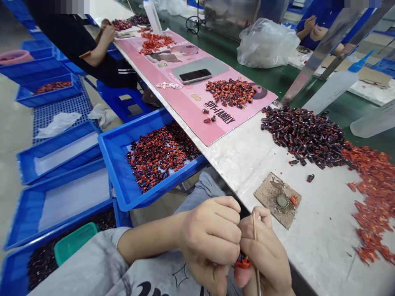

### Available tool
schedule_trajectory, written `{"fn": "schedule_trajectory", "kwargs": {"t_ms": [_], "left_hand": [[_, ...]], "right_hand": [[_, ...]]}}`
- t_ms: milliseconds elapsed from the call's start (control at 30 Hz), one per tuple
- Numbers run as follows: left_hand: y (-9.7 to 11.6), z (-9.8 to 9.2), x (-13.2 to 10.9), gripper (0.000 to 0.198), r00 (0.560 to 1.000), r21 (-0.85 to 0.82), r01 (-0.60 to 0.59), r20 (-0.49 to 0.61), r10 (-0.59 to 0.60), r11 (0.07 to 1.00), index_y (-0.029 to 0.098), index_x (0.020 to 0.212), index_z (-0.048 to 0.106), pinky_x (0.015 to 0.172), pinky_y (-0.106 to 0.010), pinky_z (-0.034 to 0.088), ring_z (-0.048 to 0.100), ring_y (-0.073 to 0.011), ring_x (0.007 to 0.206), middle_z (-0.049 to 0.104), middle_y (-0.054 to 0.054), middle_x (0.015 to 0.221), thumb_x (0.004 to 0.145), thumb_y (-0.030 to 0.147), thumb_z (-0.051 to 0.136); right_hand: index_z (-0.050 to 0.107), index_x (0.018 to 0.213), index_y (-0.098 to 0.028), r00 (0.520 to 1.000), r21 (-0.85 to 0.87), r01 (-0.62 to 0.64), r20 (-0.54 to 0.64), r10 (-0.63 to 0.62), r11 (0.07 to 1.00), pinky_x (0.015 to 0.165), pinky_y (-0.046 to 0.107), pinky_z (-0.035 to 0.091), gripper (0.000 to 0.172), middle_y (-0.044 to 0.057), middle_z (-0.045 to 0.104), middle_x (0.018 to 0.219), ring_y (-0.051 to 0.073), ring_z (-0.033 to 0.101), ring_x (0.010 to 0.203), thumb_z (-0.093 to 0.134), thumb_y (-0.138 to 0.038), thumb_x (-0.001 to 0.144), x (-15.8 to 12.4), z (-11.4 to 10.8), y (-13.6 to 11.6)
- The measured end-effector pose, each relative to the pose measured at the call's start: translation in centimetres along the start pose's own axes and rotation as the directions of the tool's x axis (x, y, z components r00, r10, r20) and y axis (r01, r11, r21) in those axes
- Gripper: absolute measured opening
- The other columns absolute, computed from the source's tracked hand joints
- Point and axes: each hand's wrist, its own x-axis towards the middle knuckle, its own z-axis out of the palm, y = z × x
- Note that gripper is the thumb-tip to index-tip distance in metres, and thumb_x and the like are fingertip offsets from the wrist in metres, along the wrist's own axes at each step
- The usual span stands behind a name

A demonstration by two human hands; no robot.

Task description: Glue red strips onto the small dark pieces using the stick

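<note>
My left hand (pixel 211 236) is closed, its fingers curled against my right hand, around a small black-and-orange plastic piece (pixel 243 262). My right hand (pixel 268 250) is closed too, with a thin wooden stick (pixel 255 242) standing out between its fingers. Its fingertip presses the lower end of the piece; the rest of the piece is hidden. Beyond the hands lies a stained cardboard square (pixel 265 191) bearing a round bottle cap (pixel 282 200) and a loose orange piece (pixel 293 200). Farther back are a pile of black pieces (pixel 305 133) and a pile of orange star-shaped pieces (pixel 373 205).
A blue tray (pixel 123 199) of black-and-orange pieces sits left of the table edge. On the pink mat (pixel 185 111) are a phone (pixel 195 75) and a heap of pieces (pixel 230 91). A squeeze bottle (pixel 333 88) stands behind. A co-worker's arm (pixel 95 53) reaches the table's far end.
</note>
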Motion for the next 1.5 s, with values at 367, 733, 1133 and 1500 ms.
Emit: {"fn": "schedule_trajectory", "kwargs": {"t_ms": [367, 733, 1133, 1500], "left_hand": [[-0.4, 1.2, -0.1, 0.025, 0.97, -0.026, 0.178, -0.162, -0.18, 0.984, 0.024, 0.07, 0.031, 0.052, -0.031, 0.031, 0.026, -0.0111, 0.043, 0.028, 0.008, 0.051, 0.073, 0.017, 0.054], [0.3, 0.3, 0.4, 0.034, 0.917, -0.084, 0.393, -0.036, -0.397, 0.915, 0.022, 0.069, 0.042, 0.049, -0.027, 0.035, 0.036, -0.0102, 0.045, 0.042, 0.004, 0.052, 0.095, 0.043, 0.049], [-0.3, -1.6, 1.3, 0.008, 0.984, 0.223, 0.098, 0.125, -0.128, 0.97, 0.021, 0.081, 0.05, 0.057, -0.031, 0.037, 0.042, -0.0111, 0.05, 0.048, 0.006, 0.057, 0.084, 0.015, 0.054], [-0.7, -1.2, 0.5, 0.02, 0.99, 0.204, 0.062, 0.115, -0.087, 0.977, 0.024, 0.076, 0.04, 0.06, -0.034, 0.033, 0.042, -0.012, 0.05, 0.044, 0.008, 0.057, 0.088, 0.02, 0.055]], "right_hand": [[0.054, 0.085, -0.018, 1.0, -0.098, -0.014, -0.009, 0.013, 0.995, 0.078, 0.038, 0.032, 0.042, -0.002, 0.049, 0.069, 0.014, 0.052, 0.064, 0.033, -0.043, 0.111, 0.3, -0.5, 1.4], [0.065, 0.106, -0.016, 0.98, -0.21, 0.016, -0.193, -0.057, 0.977, 0.088, 0.045, 0.038, 0.018, 0.003, 0.066, 0.079, 0.019, 0.064, 0.079, 0.055, -0.03, 0.106, -0.1, -1.6, 1.5], [0.061, 0.107, -0.016, 0.992, -0.194, -0.009, -0.122, -0.015, 0.981, 0.083, 0.039, 0.037, 0.029, 0.003, 0.064, 0.084, 0.019, 0.061, 0.082, 0.052, -0.043, 0.107, 0.0, -1.3, 1.6], [0.054, 0.089, -0.02, 0.998, -0.206, 0.018, 0.056, -0.007, 0.978, 0.079, 0.04, 0.033, 0.041, 0.0, 0.056, 0.075, 0.019, 0.058, 0.072, 0.031, -0.046, 0.111, 0.0, -1.2, 1.9]]}}
